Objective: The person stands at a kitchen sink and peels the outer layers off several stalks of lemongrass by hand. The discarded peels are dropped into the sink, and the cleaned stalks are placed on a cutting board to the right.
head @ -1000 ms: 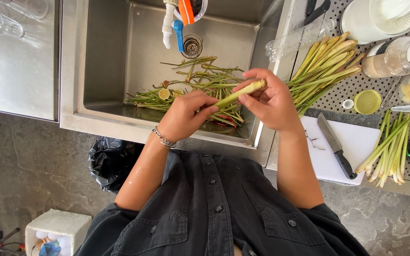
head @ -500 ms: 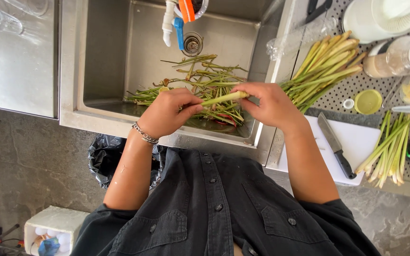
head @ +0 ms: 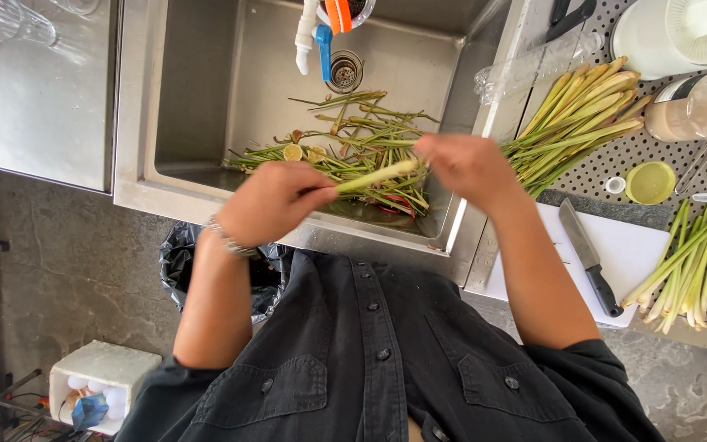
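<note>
I hold one pale green lemongrass stalk (head: pixel 376 175) over the front of a steel sink (head: pixel 137 176). My left hand (head: pixel 276 200) grips its lower end and my right hand (head: pixel 466 166) grips the upper end. Peeled green leaves and trimmings (head: pixel 353 147) lie in the sink right under my hands. A pile of untrimmed lemongrass (head: pixel 583 115) lies on the perforated counter to the right of my right hand.
A white cutting board (head: pixel 632 254) carries a black-handled knife (head: pixel 589 258). Trimmed stalks (head: pixel 685 262) lie at its right edge. A small yellow lid (head: pixel 650 182), a glass jar (head: pixel 697 106) and a white bowl (head: pixel 681 33) stand behind. A black bin bag (head: pixel 186 262) sits below.
Both hands have shifted left over the sink with the stalk, and the stalk has tipped from steeply tilted to nearly level.
</note>
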